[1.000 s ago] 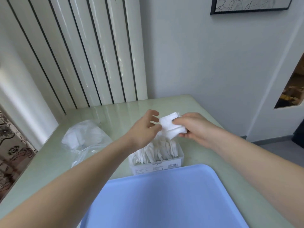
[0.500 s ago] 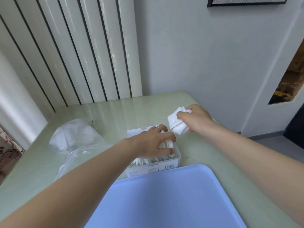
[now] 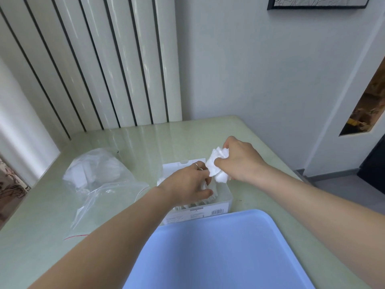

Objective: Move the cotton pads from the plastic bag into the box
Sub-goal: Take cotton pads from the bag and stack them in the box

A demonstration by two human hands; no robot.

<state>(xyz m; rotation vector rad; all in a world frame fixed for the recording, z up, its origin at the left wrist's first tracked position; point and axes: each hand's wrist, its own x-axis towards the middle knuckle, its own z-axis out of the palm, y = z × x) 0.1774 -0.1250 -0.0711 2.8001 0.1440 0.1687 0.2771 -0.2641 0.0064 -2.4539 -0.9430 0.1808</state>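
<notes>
Here the right hand (image 3: 239, 161) grips a bunch of cotton pads (image 3: 216, 165) just above the box (image 3: 220, 207). The left hand (image 3: 187, 184) reaches into the box, fingers curled on the pads (image 3: 208, 200) standing there. The plastic bag (image 3: 98, 180) lies left of the box on the table (image 3: 158, 140), more pads inside, and a blue tray (image 3: 218, 251) is near

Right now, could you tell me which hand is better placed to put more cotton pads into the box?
The right hand: it already grips a bunch of cotton pads just above the box.
</notes>
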